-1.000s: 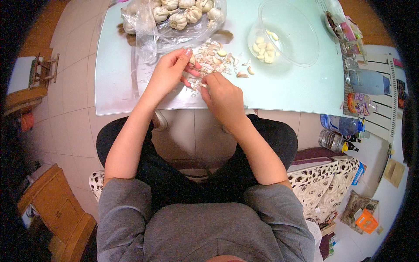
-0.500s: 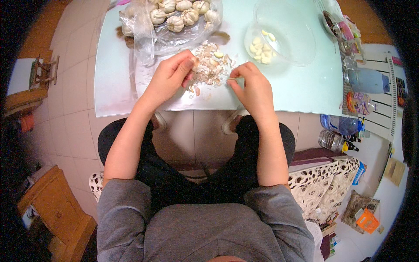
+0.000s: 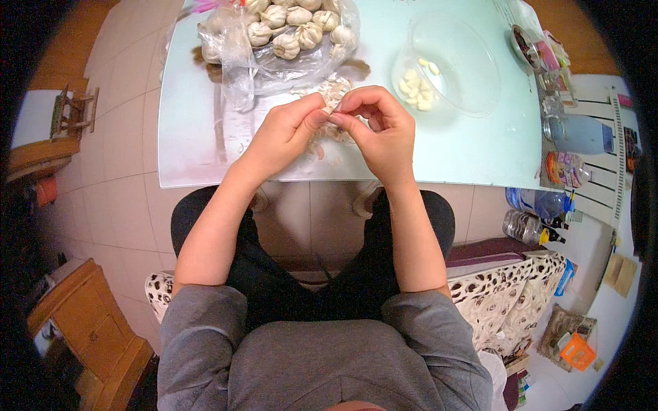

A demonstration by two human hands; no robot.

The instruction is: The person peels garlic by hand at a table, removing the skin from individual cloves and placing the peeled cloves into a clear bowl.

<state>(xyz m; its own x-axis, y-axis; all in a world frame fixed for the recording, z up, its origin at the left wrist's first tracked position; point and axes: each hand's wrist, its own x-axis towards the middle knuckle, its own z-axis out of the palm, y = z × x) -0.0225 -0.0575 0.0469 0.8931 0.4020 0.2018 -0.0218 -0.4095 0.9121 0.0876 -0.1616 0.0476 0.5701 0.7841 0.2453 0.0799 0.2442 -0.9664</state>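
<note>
My left hand (image 3: 288,131) and my right hand (image 3: 381,130) meet fingertip to fingertip above a heap of garlic skins (image 3: 334,88) on the table. Thumbs and forefingers of both are closed in a pinch on a small garlic clove (image 3: 330,111), mostly covered by the fingers. Beyond my left hand lies a clear plastic bag (image 3: 238,85) full of whole garlic bulbs (image 3: 286,46). To the right of my hands stands a clear plastic bowl (image 3: 473,103); peeled cloves (image 3: 419,93) are gathered at its left side.
The pale glass-topped table (image 3: 473,161) ends just short of my knees. A small dish (image 3: 525,46) stands at its far right edge. Off that side are a blue-tinted jug (image 3: 579,131) and several plastic bottles (image 3: 526,227). A patterned cushioned seat (image 3: 504,294) is at my right.
My right hand has moved left to meet my left hand, and its fingers now pinch at the clove. My left hand has shifted slightly right. The whole view has shifted a little.
</note>
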